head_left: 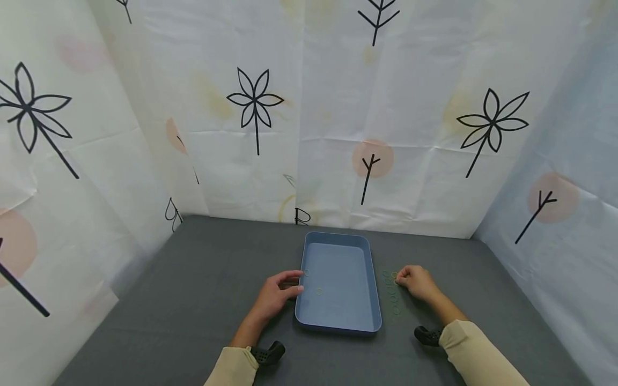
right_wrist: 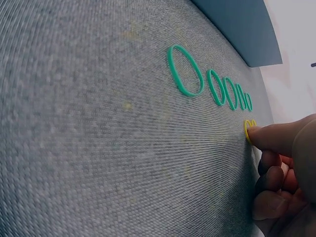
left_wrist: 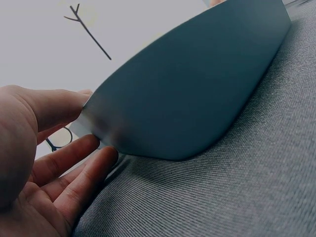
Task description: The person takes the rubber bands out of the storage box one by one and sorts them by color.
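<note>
Left hand [head_left: 276, 296] spreading fingers against left side of tray [head_left: 343, 268], centre of head frame. Tray running lengthwise up-frame, holding two faint rings [head_left: 317, 291], colour unclear. Green rings [right_wrist: 172, 66] lining tray's right. Yellow ring [right_wrist: 246, 129], maybe doubled, lying beyond, at fingertips of right hand [head_left: 417, 282], tray leftward. Fingertips hiding part; pinching or merely touching, cannot tell.

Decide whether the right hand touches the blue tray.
Apart: the head view shows grey cloth and green rings between the right hand and the blue tray.
</note>
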{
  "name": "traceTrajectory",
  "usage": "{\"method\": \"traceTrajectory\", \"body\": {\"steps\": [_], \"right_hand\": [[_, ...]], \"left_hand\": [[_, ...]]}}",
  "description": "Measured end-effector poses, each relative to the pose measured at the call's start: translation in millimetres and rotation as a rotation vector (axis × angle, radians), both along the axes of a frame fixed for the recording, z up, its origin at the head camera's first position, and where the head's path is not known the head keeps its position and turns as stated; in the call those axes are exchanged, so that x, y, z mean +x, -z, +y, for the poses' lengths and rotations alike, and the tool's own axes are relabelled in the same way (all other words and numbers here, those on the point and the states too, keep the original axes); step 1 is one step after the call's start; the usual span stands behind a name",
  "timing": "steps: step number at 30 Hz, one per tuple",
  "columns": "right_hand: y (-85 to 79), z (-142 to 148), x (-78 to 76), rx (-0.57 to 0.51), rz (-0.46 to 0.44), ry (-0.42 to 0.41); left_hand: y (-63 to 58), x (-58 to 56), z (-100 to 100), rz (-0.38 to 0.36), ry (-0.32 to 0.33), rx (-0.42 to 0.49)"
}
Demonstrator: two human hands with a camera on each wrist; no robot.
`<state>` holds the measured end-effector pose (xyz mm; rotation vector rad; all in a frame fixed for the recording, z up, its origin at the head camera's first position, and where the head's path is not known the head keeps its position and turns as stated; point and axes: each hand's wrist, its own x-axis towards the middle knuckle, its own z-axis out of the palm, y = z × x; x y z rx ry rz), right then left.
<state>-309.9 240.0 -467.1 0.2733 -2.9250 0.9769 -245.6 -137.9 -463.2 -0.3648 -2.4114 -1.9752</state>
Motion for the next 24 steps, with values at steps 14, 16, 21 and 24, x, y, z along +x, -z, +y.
{"method": "traceTrajectory", "body": {"steps": [14, 16, 21, 24], "right_hand": [[-1.1, 0.5, -2.7, -0.046, -0.019, 0.02], [-1.2, 1.4, -2.6, -0.06, -0.022, 0.017], [-1.3, 3.7, -2.6, -0.077, -0.022, 0.004], [-2.9, 4.0, -5.0, -0.088, -0.02, 0.009]], "left_hand": [[-1.9, -0.5, 0.2, -0.012, -0.007, 0.007], [-1.6, -0.5, 0.4, -0.013, -0.009, 0.004], [-0.7, -0.7, 1.1, -0.02, -0.011, -0.007], [14.5, -9.6, -0.3, -0.021, -0.02, -0.009]]}}
